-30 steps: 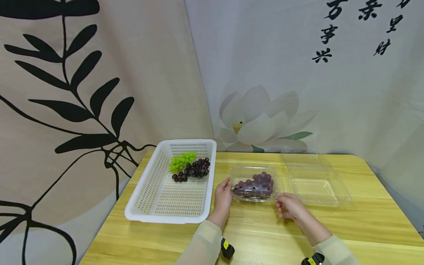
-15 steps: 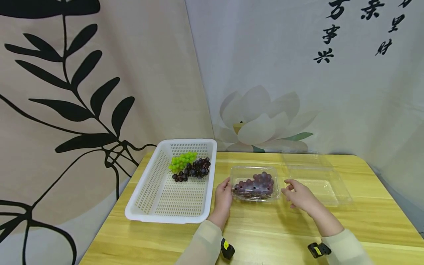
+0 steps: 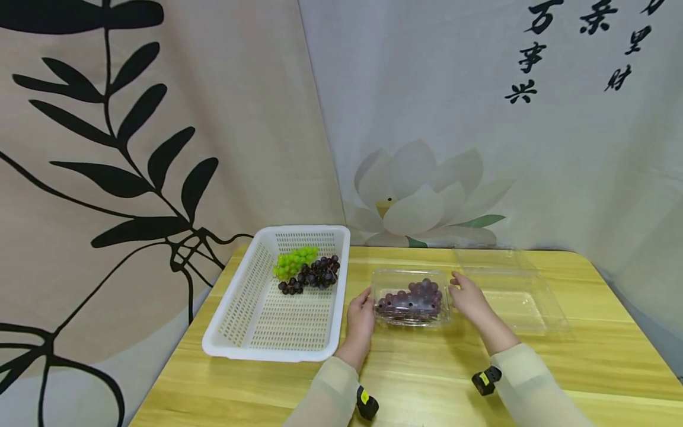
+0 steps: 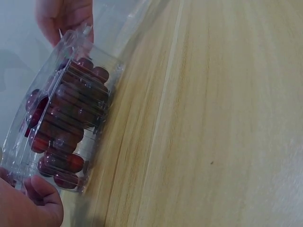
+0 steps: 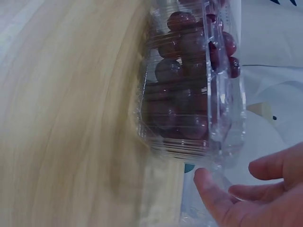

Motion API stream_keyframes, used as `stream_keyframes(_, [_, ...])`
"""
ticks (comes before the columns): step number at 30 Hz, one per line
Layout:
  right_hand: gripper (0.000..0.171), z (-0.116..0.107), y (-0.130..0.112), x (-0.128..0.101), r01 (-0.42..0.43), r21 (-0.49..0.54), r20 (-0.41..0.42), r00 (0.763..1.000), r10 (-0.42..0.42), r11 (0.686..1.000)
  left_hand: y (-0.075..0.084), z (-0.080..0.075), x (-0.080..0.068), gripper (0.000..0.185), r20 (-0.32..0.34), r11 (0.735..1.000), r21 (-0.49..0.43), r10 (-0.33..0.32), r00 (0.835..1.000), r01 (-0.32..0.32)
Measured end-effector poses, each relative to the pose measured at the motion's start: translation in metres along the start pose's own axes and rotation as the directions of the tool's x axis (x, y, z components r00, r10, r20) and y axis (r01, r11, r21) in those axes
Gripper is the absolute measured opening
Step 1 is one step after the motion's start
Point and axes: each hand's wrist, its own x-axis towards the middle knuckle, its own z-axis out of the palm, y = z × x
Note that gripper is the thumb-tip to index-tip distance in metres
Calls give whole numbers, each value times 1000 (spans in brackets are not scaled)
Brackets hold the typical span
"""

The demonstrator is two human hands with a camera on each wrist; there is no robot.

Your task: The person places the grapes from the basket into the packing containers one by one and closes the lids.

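Note:
A clear plastic clamshell (image 3: 411,323) with its lid down sits in the middle of the table. Dark red grapes (image 3: 421,293) show through its walls. My left hand (image 3: 360,317) holds the clamshell's left end; in the left wrist view its bent thumb (image 4: 45,194) lies against that end. At the other end is my right hand (image 3: 472,299), thumb and fingers loosely spread. The right wrist view has those fingertips (image 5: 203,177) just off the box's corner, with nothing between them.
To the left stands a white perforated basket (image 3: 267,350), holding green grapes (image 3: 294,261) and black grapes (image 3: 320,271). A second clear clamshell (image 3: 512,299) lies open at the right. Behind the table hangs a printed cloth (image 3: 256,118).
My right hand has left the clamshell's front right corner, swung out to the right, then come back farther up along its right side. My left hand and the clamshell have stayed put.

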Motion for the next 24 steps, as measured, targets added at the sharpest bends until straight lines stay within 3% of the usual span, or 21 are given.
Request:
stream_keyframes(6, [49,4,3,9,-30,-35,0,1000,30,999,-1,1,1,38,-2,1000,7,-7,1000,7])
stream_keyframes(13, [46,9,9,16,-61,44,2,998,61,997,-1,0,1,38,-10,1000,20,-2,1000,2])
stream_keyframes(24, [45,11,9,17,-78,41,-38,996,79,996,2,-2,-6,41,16,999,32,-5,1000,5])
